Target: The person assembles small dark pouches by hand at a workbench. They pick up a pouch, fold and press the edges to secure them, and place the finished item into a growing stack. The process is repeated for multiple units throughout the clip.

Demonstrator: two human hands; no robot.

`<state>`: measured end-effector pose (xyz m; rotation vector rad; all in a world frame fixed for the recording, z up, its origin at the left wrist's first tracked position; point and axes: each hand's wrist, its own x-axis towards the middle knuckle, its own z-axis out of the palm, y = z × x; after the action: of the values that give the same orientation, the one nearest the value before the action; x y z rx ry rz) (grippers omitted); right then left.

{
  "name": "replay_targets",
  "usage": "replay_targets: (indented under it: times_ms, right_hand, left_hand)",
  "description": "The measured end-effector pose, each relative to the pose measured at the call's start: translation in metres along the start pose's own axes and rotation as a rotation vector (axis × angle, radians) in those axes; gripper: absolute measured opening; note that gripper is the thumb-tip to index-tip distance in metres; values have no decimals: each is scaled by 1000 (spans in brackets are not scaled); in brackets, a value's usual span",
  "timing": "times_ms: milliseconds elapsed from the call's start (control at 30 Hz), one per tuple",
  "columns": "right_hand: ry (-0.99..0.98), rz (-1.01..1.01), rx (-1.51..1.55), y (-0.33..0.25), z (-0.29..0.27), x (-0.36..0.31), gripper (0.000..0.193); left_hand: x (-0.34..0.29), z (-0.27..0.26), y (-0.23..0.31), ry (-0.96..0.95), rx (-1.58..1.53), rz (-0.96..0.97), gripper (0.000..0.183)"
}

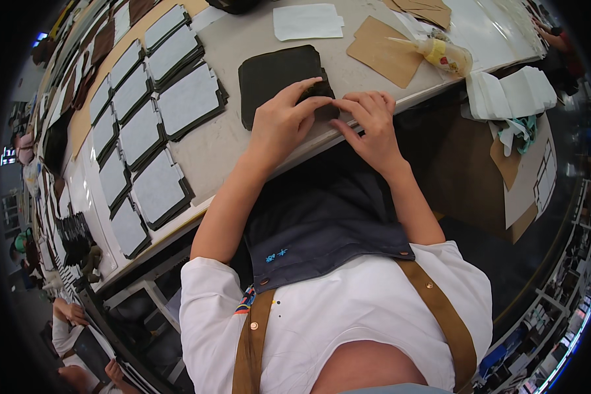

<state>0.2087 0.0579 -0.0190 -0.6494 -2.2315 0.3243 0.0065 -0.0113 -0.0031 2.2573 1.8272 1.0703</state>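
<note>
A black, roughly rectangular leather-like panel [276, 79] lies on the table close to its front edge. My left hand [279, 121] rests over the panel's right part, its index finger and thumb curved around the notched edge. My right hand [371, 125] is at the same edge, just beyond the table's rim, with thumb and bent fingers closed near the left fingertips. The two hands almost meet there. My fingers partly cover the edge between them, and the panel's thickness or layers cannot be made out.
Stacks of black-edged panels with pale faces [180, 108] stand in rows on the left. A white panel piece [307, 21] lies at the back, brown card [385, 52] and a yellow-labelled squeeze bottle [445, 56] to the right. White folded sheets [512, 92] hang by the table's right edge.
</note>
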Motion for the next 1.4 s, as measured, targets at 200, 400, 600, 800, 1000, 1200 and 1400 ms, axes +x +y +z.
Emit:
replay_targets:
  times_ms: [200,400,600,800,1000,1200,1400]
  right_hand:
    - [59,-12,-22,4,7,-2,26]
    - [102,36,2,7,5,-3,20]
    - [59,57,7,9,3,-6,15]
    - [50,36,17,4,5,-4,14]
    - [37,31,7,5,6,-5,15]
    - [50,31,11,4,7,-4,17]
    - [65,35,15,4,8,-3,20]
  left_hand:
    - [3,-4,4,8,63,103,27]
    - [2,-3,-1,30,56,94,21]
    - [3,-3,-2,49,29,73,17]
    - [3,-1,-3,71,27,60,14]
    - [3,-2,0,90,27,50,19]
    - [6,-5,7,33,54,27,35]
    - [1,0,-4,41,81,95,37]
